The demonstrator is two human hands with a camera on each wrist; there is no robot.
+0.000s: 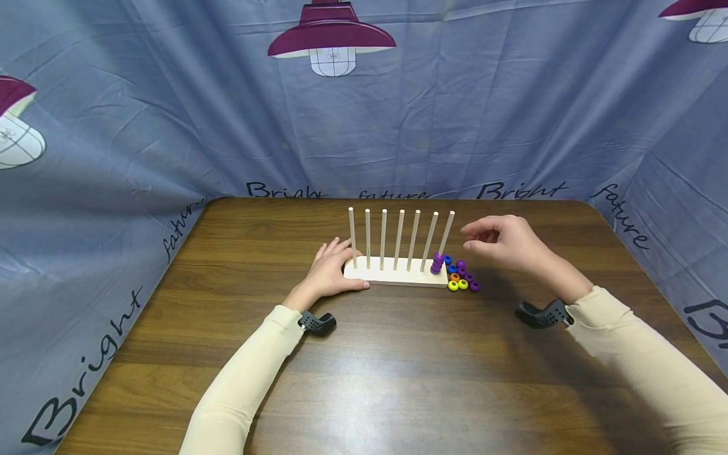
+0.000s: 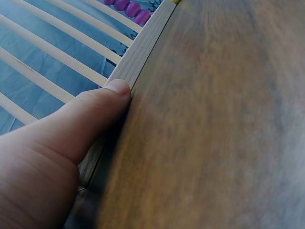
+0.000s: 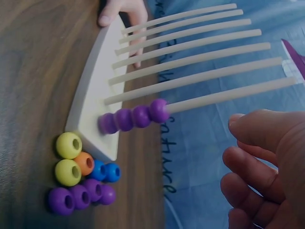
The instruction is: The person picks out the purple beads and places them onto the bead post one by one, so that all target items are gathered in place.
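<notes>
A pale wooden peg board (image 1: 392, 274) with a row of several upright pegs stands on the table. My left hand (image 1: 331, 270) grips its left end, the thumb (image 2: 102, 102) pressed along the front edge and the fingers at the back. Several purple beads (image 3: 140, 116) are stacked low on the rightmost peg (image 1: 447, 230). Right of that peg, above the table, hovers my right hand (image 1: 506, 240). Its fingers (image 3: 250, 167) are loosely bent, with no bead seen between them.
Loose beads lie by the board's right end: two yellow beads (image 3: 69, 145), an orange bead (image 3: 84, 163), blue beads (image 3: 112, 172) and several purple beads (image 3: 61, 201). The brown wooden table (image 1: 398, 354) meets a blue printed curtain (image 1: 432, 126) at the back and sides.
</notes>
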